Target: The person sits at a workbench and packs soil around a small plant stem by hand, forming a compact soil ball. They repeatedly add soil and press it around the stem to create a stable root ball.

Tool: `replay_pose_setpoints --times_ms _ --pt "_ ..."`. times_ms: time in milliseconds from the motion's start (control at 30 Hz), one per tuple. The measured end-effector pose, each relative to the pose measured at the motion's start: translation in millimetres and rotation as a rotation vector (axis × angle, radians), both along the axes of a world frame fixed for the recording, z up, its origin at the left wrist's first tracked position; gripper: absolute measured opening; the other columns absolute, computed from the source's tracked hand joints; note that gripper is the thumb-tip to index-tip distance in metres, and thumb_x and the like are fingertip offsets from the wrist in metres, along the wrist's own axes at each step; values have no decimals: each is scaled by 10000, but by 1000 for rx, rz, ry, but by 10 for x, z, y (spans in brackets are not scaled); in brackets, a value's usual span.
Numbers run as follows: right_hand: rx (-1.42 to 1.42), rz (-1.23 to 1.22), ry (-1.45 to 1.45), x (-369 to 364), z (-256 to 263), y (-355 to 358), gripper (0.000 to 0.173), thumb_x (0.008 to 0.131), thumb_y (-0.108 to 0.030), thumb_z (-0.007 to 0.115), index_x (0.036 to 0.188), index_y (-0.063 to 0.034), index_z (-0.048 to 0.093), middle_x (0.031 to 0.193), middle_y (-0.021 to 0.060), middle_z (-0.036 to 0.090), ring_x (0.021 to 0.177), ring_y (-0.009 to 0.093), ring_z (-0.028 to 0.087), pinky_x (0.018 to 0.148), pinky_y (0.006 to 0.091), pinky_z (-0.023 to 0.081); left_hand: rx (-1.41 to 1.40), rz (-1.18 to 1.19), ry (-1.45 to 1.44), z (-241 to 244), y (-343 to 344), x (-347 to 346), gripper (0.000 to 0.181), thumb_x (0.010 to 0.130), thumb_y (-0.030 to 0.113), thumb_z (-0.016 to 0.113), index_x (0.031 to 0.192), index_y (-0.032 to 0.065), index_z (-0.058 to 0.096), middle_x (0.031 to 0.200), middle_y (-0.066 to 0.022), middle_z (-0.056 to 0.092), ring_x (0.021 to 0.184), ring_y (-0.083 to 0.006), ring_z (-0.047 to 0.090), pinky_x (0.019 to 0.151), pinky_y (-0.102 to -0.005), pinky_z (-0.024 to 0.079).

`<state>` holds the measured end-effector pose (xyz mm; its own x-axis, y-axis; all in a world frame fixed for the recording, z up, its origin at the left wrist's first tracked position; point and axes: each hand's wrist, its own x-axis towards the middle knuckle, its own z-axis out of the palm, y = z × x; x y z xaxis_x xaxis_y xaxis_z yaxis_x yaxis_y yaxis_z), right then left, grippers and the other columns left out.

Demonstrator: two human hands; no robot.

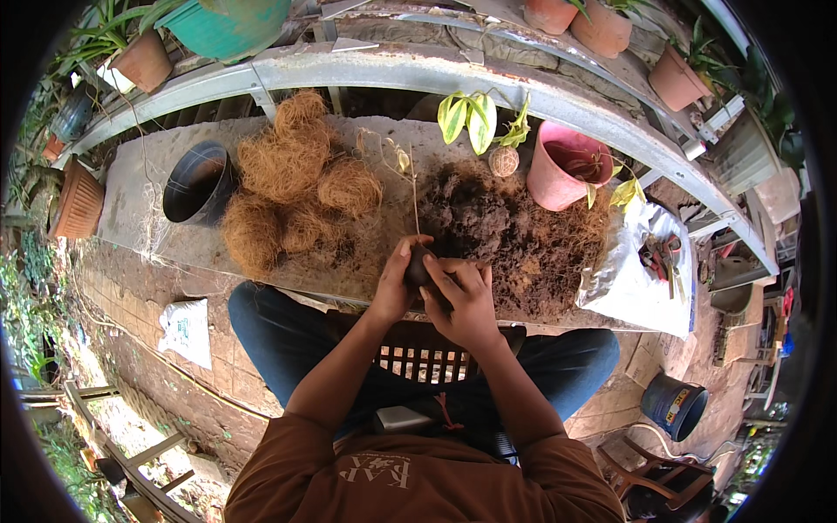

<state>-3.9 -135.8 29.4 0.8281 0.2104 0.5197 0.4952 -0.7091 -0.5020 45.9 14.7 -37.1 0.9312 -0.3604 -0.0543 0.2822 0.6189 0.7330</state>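
Between my two hands is a dark soil ball at the foot of a dry plant stem. My left hand wraps its left side, thumb near the stem. The fingers of my right hand press on its right side. Withered leaves hang from the stem's upper end, over the work slab. Just beyond my right hand spreads a heap of dark, loose potting soil. Balls of brown coconut fibre are piled to the left of the stem.
A black pot lies tipped at left. Toward the right stand a fibre-wrapped ball with a leafy plant and a pink pot. Red-handled pruning shears rest on a white plastic sack. A metal shelf rail crosses behind.
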Motion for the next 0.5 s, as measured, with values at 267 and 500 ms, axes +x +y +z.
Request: replay_pose_setpoints --times_ms 267,500 --pt "12 74 -85 30 -26 -68 421 790 -100 761 1209 -68 733 1104 85 637 983 267 604 917 430 400 -14 -20 -25 0 8 -9 493 1097 434 386 1271 9 564 1029 -73 629 964 -140 615 880 -297 504" --pt "105 13 59 13 71 -24 386 816 -86 753 1196 -32 722 1065 94 608 965 261 589 937 399 399 176 -86 -115 31 40 -32 496 1082 456 368 1181 22 587 1007 -75 628 970 -164 616 884 -315 493"
